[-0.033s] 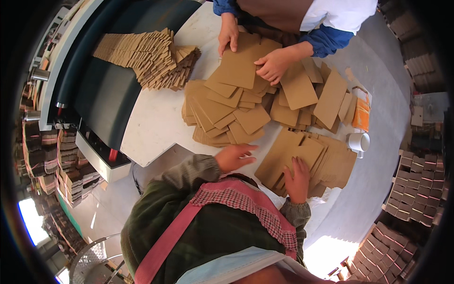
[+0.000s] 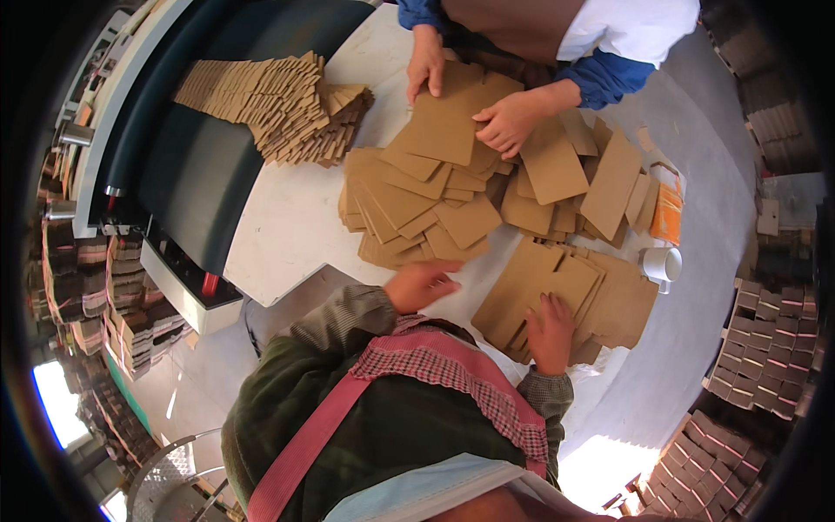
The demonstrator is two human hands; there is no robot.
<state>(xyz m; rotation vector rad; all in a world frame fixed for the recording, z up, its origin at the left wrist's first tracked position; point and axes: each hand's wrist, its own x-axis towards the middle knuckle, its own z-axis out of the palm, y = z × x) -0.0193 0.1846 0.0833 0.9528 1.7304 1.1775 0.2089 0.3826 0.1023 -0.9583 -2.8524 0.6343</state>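
Note:
My right hand (image 2: 550, 332) lies with its fingers spread on a pile of flat brown cardboard pieces (image 2: 513, 291) at the near right of the white table. Over the table to the left of that pile is my left hand (image 2: 422, 285), fingers stretched out and nothing in them. Just beyond its fingertips spreads a larger loose heap of cardboard pieces (image 2: 391, 196). Across the table, a co-worker's hands (image 2: 509, 122) rest on a cardboard piece (image 2: 444, 113) on top of that heap.
A dark conveyor belt (image 2: 196, 183) runs along the left, with a fanned row of folded cardboard (image 2: 261, 96) reaching from it onto the table (image 2: 278, 209). A white mug (image 2: 661, 265) and an orange-and-white packet (image 2: 667, 213) stand at the right edge. Bundled cardboard stacks (image 2: 765, 344) lie beyond.
My left hand has drawn back slightly to the left, away from the near pile. My right hand stays on the pile, and the co-worker's hands look about the same.

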